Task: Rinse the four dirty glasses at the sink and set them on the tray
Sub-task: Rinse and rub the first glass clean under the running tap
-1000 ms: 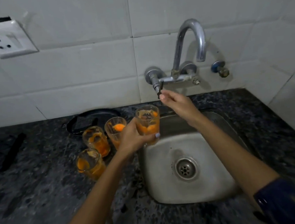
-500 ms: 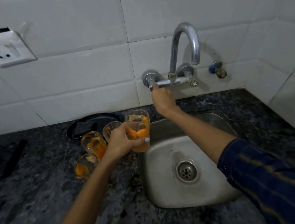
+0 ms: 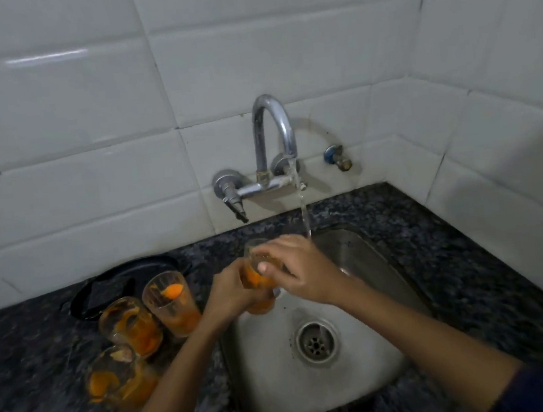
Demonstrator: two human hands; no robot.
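- While water runs from the tap (image 3: 275,130) into the sink (image 3: 359,254), the first of four dirty glasses is in hand: the held glass (image 3: 257,281) sits over the sink's left rim, just left of the stream (image 3: 304,216).
- Left hand (image 3: 230,295) is wrapped around the lower wall of the held glass; right hand (image 3: 297,271) is closed over its rim and upper wall, thumb on the front. Both hands are clamped on this one glass, close together.
- Step in hand, by judgement: start of the first rinse. The next move calls for carrying the mouth rightward under the stream, with a firm grip on wet glass.
- Three other glasses (image 3: 170,303), all smeared orange, stand in a cluster on the table (image 3: 35,341) left of the sink, unrinsed.
- Tray (image 3: 106,282): dark, behind the cluster, partly hidden by it; no glass on it.
- Hard to make out: the view is blurred, so whether water already reaches the held glass cannot be told; its mouth is covered by the right hand.
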